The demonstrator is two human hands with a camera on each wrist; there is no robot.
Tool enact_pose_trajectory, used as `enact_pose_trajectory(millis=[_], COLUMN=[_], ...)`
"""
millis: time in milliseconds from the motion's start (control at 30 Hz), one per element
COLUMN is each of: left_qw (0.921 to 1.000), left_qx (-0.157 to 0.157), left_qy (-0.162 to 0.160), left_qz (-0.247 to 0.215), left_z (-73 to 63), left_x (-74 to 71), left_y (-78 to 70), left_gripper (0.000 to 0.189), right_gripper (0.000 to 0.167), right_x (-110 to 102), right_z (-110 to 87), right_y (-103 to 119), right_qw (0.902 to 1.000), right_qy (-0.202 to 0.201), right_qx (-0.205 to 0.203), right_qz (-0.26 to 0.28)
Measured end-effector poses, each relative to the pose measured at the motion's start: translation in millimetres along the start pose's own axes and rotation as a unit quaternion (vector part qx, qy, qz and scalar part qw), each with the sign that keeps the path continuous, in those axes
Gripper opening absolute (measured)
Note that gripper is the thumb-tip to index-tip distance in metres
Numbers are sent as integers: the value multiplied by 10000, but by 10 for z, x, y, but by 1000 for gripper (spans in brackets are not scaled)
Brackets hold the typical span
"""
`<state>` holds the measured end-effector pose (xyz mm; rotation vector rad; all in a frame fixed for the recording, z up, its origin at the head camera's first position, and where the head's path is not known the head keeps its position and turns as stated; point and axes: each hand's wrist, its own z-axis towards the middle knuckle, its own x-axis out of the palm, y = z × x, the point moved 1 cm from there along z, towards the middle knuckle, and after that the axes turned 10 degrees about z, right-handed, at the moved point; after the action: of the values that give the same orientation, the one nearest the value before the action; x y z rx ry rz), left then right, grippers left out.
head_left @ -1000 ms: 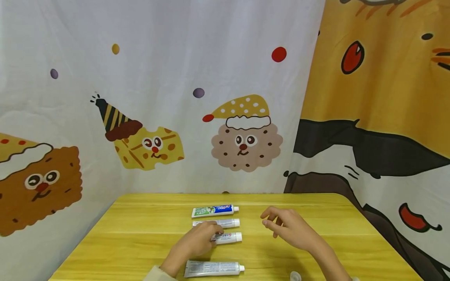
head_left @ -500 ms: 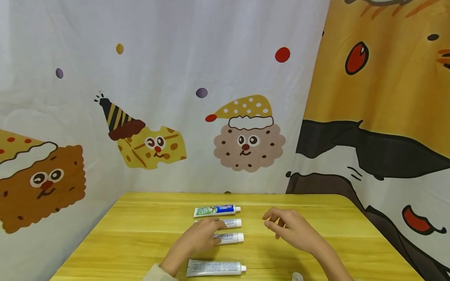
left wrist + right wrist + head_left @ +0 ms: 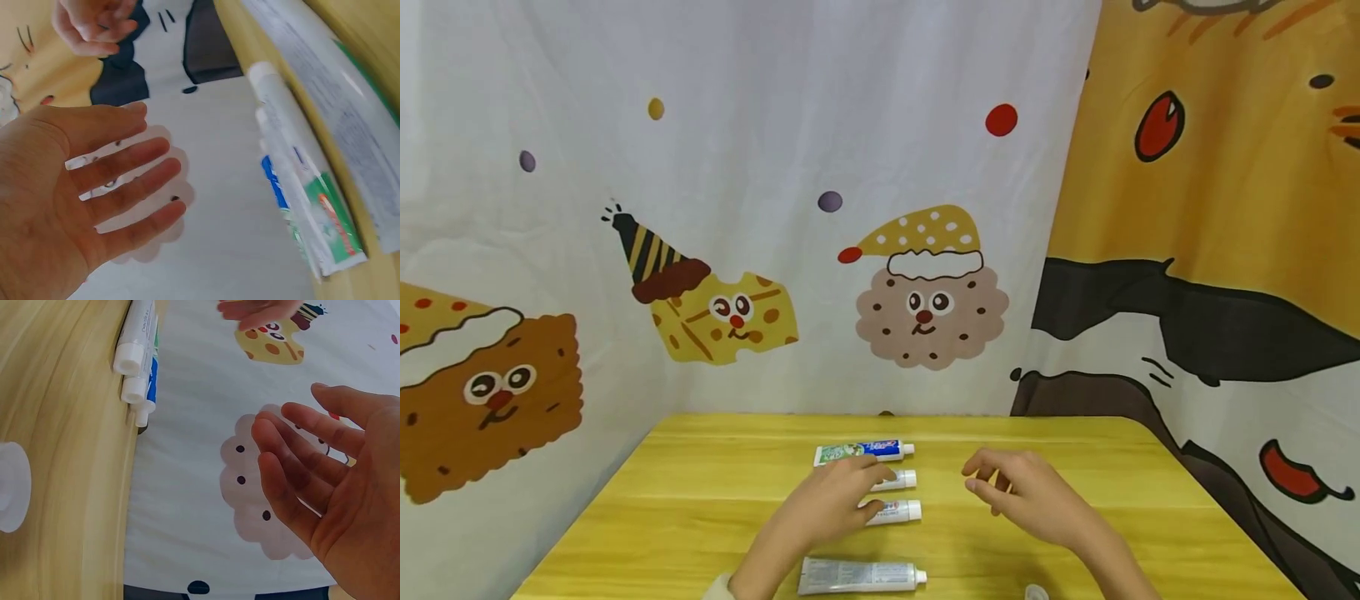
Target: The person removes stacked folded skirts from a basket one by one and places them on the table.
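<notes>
Several toothpaste tubes lie crosswise on the table in the head view, caps to the right. Farthest is a green-and-blue toothpaste tube (image 3: 883, 451). Nearer lie a second tube (image 3: 898, 480) and a third tube (image 3: 895, 512), both partly covered by my left hand (image 3: 827, 504). That hand hovers over them; its wrist view shows spread fingers (image 3: 134, 187) holding nothing. Closest to me is a silver-white toothpaste tube (image 3: 857, 576). My right hand (image 3: 1030, 498) is raised right of the caps, fingers loosely bent and holding nothing, as its wrist view also shows.
A small white round piece (image 3: 1036, 592) lies at the near edge of the head view, also seen at left in the right wrist view. The wooden table (image 3: 647, 517) backs onto a curtain (image 3: 760, 125) printed with cartoon figures.
My left hand has lifted off the third toothpaste tube and shifted slightly forward and right, its fingers straightening. The right hand stays nearly in place, and the tubes keep their positions.
</notes>
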<state>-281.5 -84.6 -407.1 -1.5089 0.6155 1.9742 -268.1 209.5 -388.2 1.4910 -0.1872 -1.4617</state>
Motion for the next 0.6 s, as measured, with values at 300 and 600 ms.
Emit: enact_pose_trajectory(millis=[300,600], left_qw=[9996,9973], left_qx=[168,48], left_qy=[235,675], left_qz=[-39,-293], left_z=[-115,-309], left_x=[-130,-1], left_y=[-146,-53], left_gripper=[33,34], right_gripper=[25,26], right_x=[3,-25], right_z=[-113,-357], right_y=[-65,-400], right_qw=[9992,9892], right_qy=[266,1175], right_qx=[295,768], right_qz=[72,421])
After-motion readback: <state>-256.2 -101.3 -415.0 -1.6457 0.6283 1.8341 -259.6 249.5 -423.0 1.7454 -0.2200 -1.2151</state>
